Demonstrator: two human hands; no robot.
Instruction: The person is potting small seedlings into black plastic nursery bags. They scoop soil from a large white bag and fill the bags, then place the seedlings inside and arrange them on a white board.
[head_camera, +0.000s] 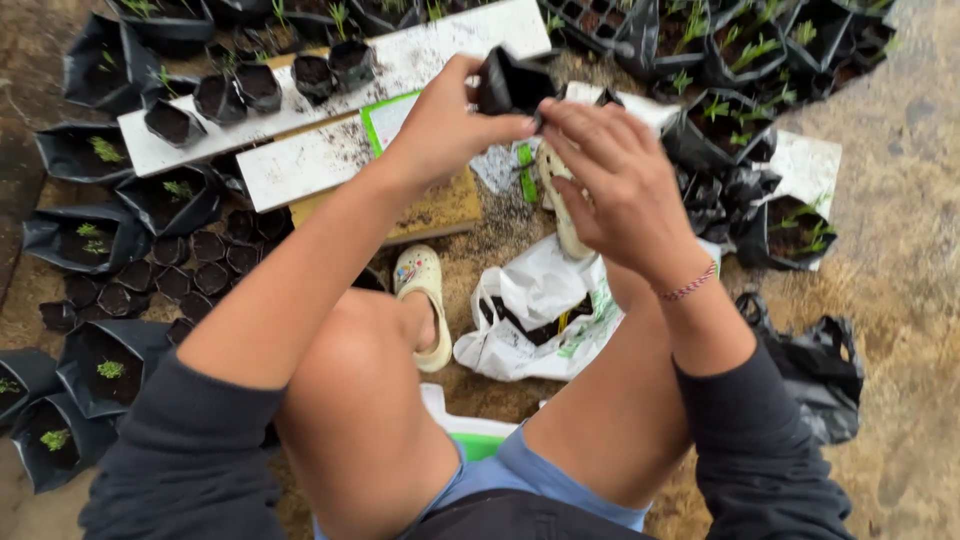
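Above the knees, left hand (440, 125) and right hand (610, 175) are both gripping a small black nursery bag (510, 82), spreading its mouth open.

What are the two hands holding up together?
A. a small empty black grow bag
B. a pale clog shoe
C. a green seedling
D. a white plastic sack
A: the left hand and the right hand both pinch a small black grow bag held up between them, while the pale clog is on a foot and the white plastic sack lies on the ground.
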